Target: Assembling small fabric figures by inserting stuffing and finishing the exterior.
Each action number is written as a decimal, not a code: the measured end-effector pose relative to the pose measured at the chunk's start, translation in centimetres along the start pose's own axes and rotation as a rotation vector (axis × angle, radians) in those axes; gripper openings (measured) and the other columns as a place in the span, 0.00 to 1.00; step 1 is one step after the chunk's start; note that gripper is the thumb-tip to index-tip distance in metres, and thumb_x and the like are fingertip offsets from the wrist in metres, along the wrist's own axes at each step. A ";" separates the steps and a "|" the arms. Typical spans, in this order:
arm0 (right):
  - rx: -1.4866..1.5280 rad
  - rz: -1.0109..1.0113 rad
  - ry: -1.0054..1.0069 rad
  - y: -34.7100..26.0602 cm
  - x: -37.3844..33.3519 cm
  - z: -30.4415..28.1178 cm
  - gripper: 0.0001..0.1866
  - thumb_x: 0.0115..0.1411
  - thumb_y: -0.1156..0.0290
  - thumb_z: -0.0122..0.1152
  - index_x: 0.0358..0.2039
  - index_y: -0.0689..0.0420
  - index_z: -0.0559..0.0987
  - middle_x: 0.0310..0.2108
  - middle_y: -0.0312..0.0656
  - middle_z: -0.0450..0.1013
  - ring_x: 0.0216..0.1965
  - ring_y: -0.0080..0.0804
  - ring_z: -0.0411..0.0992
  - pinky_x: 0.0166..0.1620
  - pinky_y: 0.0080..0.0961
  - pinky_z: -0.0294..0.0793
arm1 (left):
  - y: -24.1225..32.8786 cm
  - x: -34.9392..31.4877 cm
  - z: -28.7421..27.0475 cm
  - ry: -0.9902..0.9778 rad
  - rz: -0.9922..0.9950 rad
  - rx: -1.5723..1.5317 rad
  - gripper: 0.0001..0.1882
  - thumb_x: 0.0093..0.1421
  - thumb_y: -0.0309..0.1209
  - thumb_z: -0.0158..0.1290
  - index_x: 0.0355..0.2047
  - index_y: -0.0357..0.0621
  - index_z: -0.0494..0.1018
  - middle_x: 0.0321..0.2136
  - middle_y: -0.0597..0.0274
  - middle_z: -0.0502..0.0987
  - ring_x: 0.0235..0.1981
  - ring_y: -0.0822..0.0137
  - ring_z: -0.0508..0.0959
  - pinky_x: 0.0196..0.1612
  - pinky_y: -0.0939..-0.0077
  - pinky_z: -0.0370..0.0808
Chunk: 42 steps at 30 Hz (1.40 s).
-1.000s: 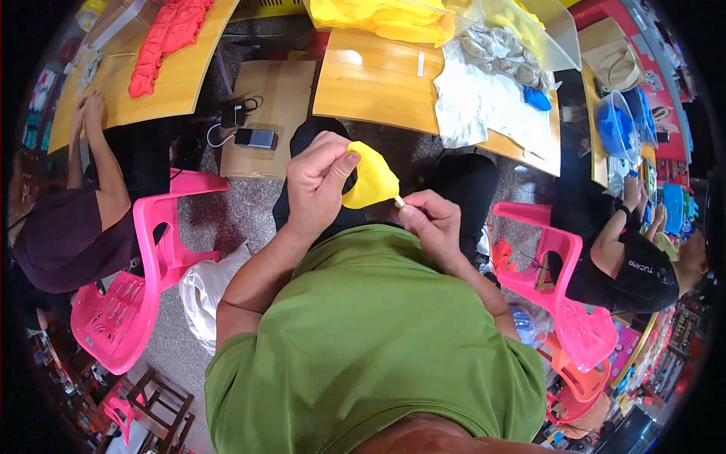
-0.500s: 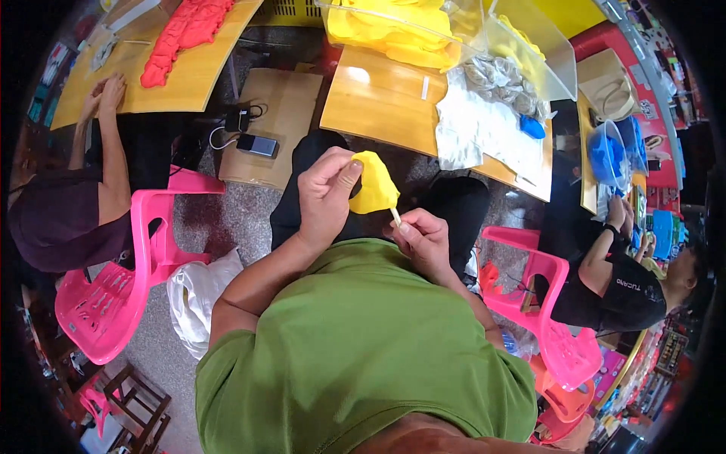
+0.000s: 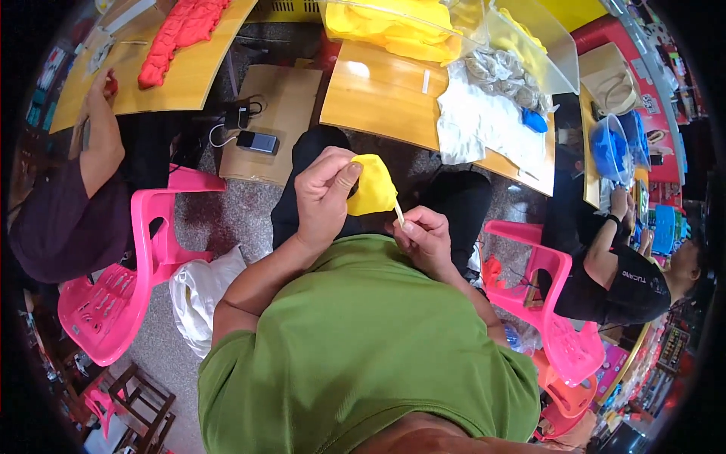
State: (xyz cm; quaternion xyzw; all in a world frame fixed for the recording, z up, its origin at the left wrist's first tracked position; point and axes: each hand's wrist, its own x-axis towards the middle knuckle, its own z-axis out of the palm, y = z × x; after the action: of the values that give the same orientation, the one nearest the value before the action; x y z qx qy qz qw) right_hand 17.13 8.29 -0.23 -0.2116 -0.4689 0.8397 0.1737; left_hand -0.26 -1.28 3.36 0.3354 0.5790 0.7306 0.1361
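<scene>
My left hand (image 3: pixel 324 198) pinches a small yellow fabric piece (image 3: pixel 370 185) between thumb and fingers, held up in front of my green shirt. My right hand (image 3: pixel 425 236) sits just to the right and below it, gripping a thin pale stick (image 3: pixel 398 213) whose tip meets the lower right edge of the fabric. Both hands hover over my lap, above my black trousers.
A wooden table (image 3: pixel 386 98) ahead bears a clear bag of yellow pieces (image 3: pixel 393 23), white cloth (image 3: pixel 484 125) and grey items. A phone (image 3: pixel 257 141) lies on a low board. Pink chairs (image 3: pixel 128 280) stand left and right, each with a seated person. Red fabric (image 3: pixel 178 30) lies far left.
Both hands stayed together at the yellow piece. The piece turned slightly in my left hand, and the stick in my right hand shifted against its lower edge.
</scene>
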 end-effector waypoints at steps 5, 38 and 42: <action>0.061 0.036 -0.104 -0.3 0.2 -0.1 0.06 0.58 0.73 0.56 0.30 0.63 0.76 0.16 0.34 0.67 0.15 0.16 0.59 0.18 0.15 0.54 | 0.1 -0.5 0.1 0.003 -0.176 -0.170 0.06 0.58 0.24 0.53 0.30 0.31 0.73 0.29 0.65 0.72 0.29 0.77 0.68 0.34 0.85 0.65; 0.157 0.067 -0.089 0.4 0.7 -0.3 0.08 0.58 0.69 0.57 0.29 0.63 0.76 0.15 0.35 0.66 0.13 0.17 0.57 0.16 0.14 0.53 | -0.4 0.2 0.7 0.063 -0.351 -0.691 0.04 0.56 0.20 0.53 0.32 0.34 0.74 0.28 0.65 0.73 0.31 0.77 0.70 0.38 0.83 0.67; 0.085 0.058 -0.083 0.1 0.8 -0.3 0.08 0.58 0.70 0.57 0.30 0.63 0.76 0.15 0.35 0.66 0.13 0.17 0.58 0.16 0.14 0.53 | 0.0 0.7 0.9 0.049 -0.347 -0.646 0.06 0.56 0.22 0.55 0.34 0.35 0.74 0.28 0.65 0.73 0.31 0.77 0.71 0.38 0.83 0.68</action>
State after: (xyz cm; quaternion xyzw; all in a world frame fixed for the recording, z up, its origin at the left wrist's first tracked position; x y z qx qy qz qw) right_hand 16.63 8.85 -0.67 -0.1827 -0.4334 0.8716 0.1384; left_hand -0.19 -0.14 3.70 0.1545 0.3698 0.8496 0.3429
